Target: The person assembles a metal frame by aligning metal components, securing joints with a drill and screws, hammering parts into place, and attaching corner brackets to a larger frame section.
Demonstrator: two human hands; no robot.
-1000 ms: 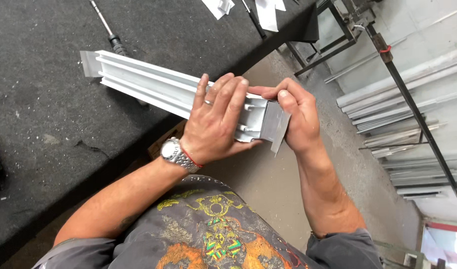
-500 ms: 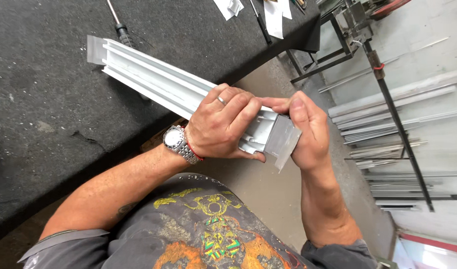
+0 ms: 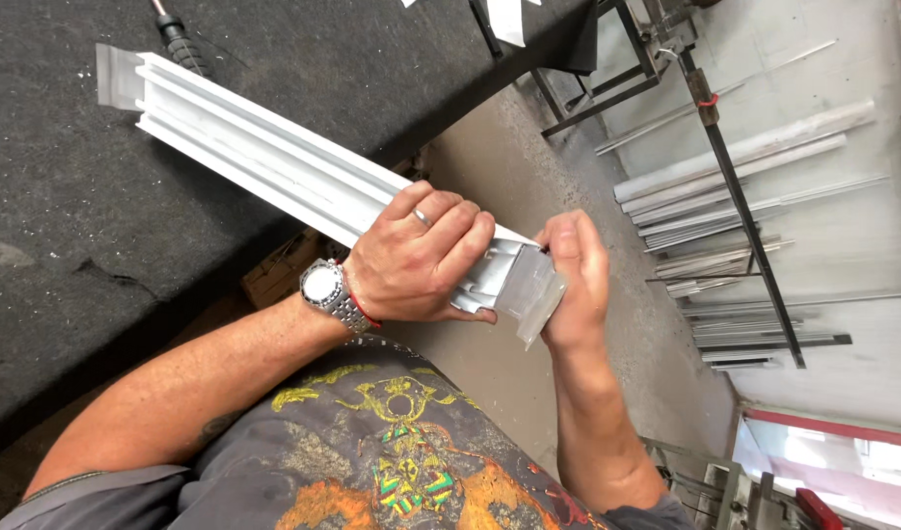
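Note:
A long pale aluminium profile [image 3: 264,162] with several ribs lies slanted over the dark workbench [image 3: 68,226], its near end sticking out past the bench edge. My left hand [image 3: 416,257], with a ring and a steel wristwatch, wraps around that near end. My right hand [image 3: 573,280] presses against a flat grey end plate [image 3: 531,290] at the profile's tip, thumb on top. A similar flat plate [image 3: 115,75] sits at the far end.
A black-handled tool [image 3: 181,41] lies on the bench behind the profile. On the concrete floor to the right lie several metal bars and profiles [image 3: 735,196], beside a dark steel frame [image 3: 735,196]. White paper scraps [image 3: 514,18] sit at the bench's far edge.
The view has shifted, so the profile and hands sit lower in the picture. My right hand has slid slightly along the end plate; my left hand keeps its grip.

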